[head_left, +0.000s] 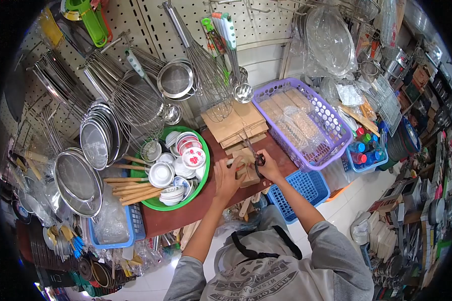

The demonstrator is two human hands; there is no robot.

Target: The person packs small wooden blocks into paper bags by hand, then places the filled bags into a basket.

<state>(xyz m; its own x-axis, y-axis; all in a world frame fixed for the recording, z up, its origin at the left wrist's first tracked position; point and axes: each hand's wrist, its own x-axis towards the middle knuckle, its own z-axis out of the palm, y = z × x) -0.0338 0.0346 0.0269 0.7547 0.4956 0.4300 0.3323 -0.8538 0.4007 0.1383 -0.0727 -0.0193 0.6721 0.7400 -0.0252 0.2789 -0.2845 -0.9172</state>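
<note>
My right hand (pixel 269 168) is closed round the dark handles of a pair of scissors (pixel 247 142), whose blades point away from me toward the stacked brown cardboard. Beside it, my left hand (pixel 228 176) curls its fingers and thumb against the left side of a small brown cardboard box (pixel 248 168) on the reddish-brown table. Just beyond both hands lies a stack of flat brown cardboard (pixel 233 120). The box's left edge is partly hidden by my left fingers.
A green basin (pixel 204 181) of small bowls and wooden-handled tools stands left. At right are a purple basket (pixel 306 163) with wrapped packs and a blue basket (pixel 306 188). Whisks (pixel 202 62), strainers (pixel 176 79) and ladles (pixel 243 92) hang from the pegboard above the table.
</note>
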